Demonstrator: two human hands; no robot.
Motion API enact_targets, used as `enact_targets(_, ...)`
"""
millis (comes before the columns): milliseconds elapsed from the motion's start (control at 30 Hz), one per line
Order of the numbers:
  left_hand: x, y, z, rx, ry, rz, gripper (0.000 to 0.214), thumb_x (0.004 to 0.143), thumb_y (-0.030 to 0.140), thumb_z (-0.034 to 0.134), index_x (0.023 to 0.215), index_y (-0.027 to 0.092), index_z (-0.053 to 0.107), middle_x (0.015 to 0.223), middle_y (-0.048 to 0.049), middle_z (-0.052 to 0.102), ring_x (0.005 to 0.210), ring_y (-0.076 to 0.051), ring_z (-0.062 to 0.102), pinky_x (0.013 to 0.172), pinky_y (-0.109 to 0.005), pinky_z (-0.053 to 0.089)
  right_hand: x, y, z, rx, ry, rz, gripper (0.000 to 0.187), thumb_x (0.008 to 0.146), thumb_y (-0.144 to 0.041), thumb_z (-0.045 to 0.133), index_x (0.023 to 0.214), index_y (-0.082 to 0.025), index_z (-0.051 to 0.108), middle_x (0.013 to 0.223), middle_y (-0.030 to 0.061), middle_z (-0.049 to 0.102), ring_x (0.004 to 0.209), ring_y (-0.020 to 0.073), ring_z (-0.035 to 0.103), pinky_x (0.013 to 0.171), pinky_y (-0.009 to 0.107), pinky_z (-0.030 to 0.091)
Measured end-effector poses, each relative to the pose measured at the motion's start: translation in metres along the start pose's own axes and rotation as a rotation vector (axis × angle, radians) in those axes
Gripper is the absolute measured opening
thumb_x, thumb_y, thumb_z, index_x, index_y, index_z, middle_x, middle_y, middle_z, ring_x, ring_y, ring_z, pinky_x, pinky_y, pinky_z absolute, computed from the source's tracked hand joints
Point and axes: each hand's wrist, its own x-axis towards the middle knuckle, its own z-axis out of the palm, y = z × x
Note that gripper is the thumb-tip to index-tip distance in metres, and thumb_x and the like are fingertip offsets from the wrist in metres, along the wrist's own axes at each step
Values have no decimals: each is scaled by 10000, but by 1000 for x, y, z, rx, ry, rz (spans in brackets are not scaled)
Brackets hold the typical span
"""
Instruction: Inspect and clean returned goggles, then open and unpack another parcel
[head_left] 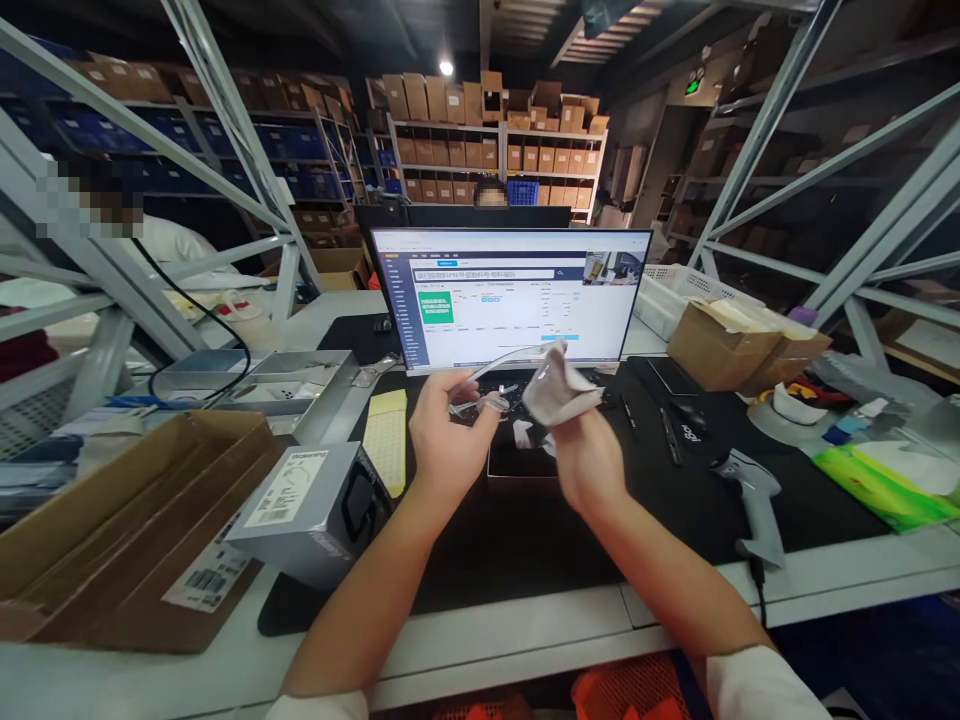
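My left hand (pixel 448 432) is closed on a pair of clear-framed glasses (pixel 495 372), held up in front of the monitor (pixel 510 296). My right hand (pixel 583 452) is closed on a pale grey cloth (pixel 559 390) that is pressed against the glasses. Both hands hover above a small open dark box (pixel 519 462) lying on the black desk mat (pixel 675 500).
A grey product box (pixel 311 510) and an open cardboard carton (pixel 127 520) lie at the left. A yellow sheet (pixel 388 435) rests beside them. A barcode scanner (pixel 754 495), a mouse (pixel 688 412), brown cartons (pixel 731 345) and a green packet (pixel 885 485) are at the right. Two other people sit behind.
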Motion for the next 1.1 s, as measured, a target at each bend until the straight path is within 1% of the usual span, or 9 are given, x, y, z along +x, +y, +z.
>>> enact_targets(100, -9, 1, 9, -18, -55, -13, 339, 764, 194, 734, 1073, 200, 594, 903, -11, 685, 797, -149, 693, 760, -300, 589, -15, 10, 12, 60, -206, 79, 463, 916, -580, 467, 1186, -262, 667, 1045, 101, 697, 1135, 313, 610, 936, 456, 538)
enact_targets(267, -19, 5, 18, -52, -77, 83, 346, 752, 135, 714, 1065, 200, 581, 900, -5, 686, 766, -140, 694, 731, -282, 583, -19, 30, 4, -113, -248, 73, 501, 913, -688, 500, 957, -245, 730, 738, 71, 649, 864, 283, 642, 847, 433, 559)
enact_targets(367, -20, 6, 20, -38, -80, 171, 342, 755, 112, 713, 1058, 201, 582, 885, 0, 681, 759, -136, 694, 715, -264, 579, -19, 29, 2, -90, -186, 44, 440, 910, -646, 582, 898, -237, 743, 644, 32, 615, 769, 241, 636, 842, 401, 558)
enact_targets(533, -23, 5, 22, -22, -82, 255, 349, 779, 132, 719, 1088, 199, 571, 904, -14, 696, 784, -147, 706, 728, -268, 581, -14, 1, 5, 344, -95, 88, 306, 819, -487, 778, 987, -232, 756, 1037, 53, 749, 1030, 256, 680, 985, 403, 525)
enact_targets(633, -25, 6, 22, -6, -92, 268, 348, 778, 125, 708, 1091, 194, 571, 889, -12, 701, 800, -150, 711, 763, -276, 587, -8, -13, 0, 465, -58, 152, 327, 767, -486, 824, 933, -213, 755, 1021, 69, 760, 1008, 276, 696, 944, 427, 552)
enact_targets(767, -23, 8, 21, 5, -70, 302, 321, 779, 117, 712, 1067, 193, 589, 869, -8, 714, 787, -149, 722, 766, -267, 593, -10, -3, 1, 460, 5, 120, 337, 782, -513, 807, 936, -219, 745, 995, 65, 759, 983, 271, 698, 901, 424, 562)
enact_targets(900, -24, 8, 20, 34, -29, 282, 311, 764, 142, 757, 1042, 194, 628, 925, -38, 749, 828, -176, 749, 763, -276, 605, -14, 13, 5, 280, -9, 89, 301, 776, -476, 814, 881, -205, 739, 844, 51, 742, 887, 253, 693, 837, 387, 562)
enact_targets(967, -27, 6, 21, 27, -42, 242, 327, 762, 155, 773, 1057, 196, 636, 951, -49, 759, 858, -190, 757, 783, -291, 611, -8, 9, 2, 284, -4, 103, 324, 748, -486, 826, 868, -201, 732, 825, 52, 737, 864, 250, 693, 808, 378, 566)
enact_targets(1100, -27, -4, 26, -215, -94, 124, 370, 806, 143, 759, 1136, 206, 602, 1083, -82, 766, 1068, -229, 739, 1041, -428, 545, 14, -18, -23, 313, 26, 119, 371, 688, -502, 862, 852, -203, 718, 762, 29, 713, 728, 194, 669, 712, 323, 566)
